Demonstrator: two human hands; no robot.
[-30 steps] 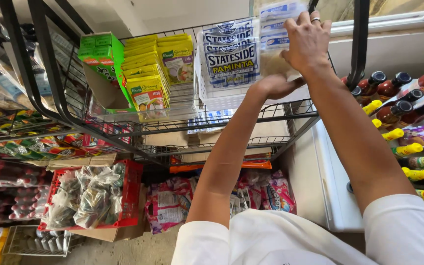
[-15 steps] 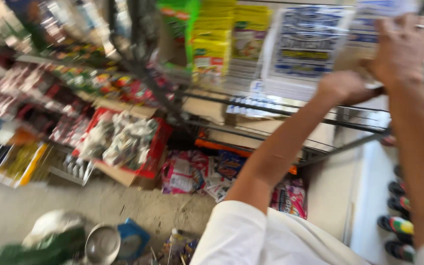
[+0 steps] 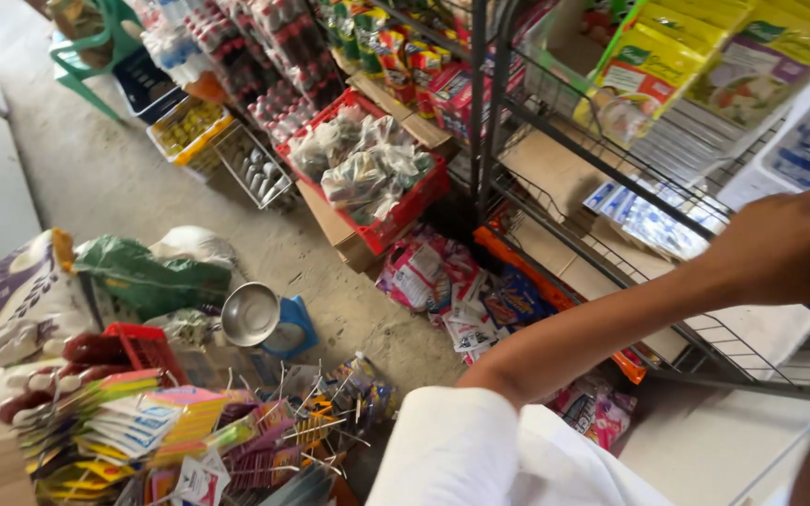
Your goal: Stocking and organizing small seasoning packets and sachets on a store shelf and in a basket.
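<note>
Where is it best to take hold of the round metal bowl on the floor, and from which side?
Probably the metal bowl by its thin rim, from above on the open floor side: it lies tilted with its hollow showing, and a blue box sits close behind.

— What's on the concrete floor [image 3: 114, 178]?
— A red crate [image 3: 396, 201] of bagged goods on cardboard; loose snack packets [image 3: 452, 290]; a steel bowl [image 3: 249, 314]; a green sack [image 3: 147, 276].
— And the wire rack [image 3: 555, 141]?
— Yellow packets [image 3: 644, 75]; blue sachets [image 3: 649, 220].
</note>
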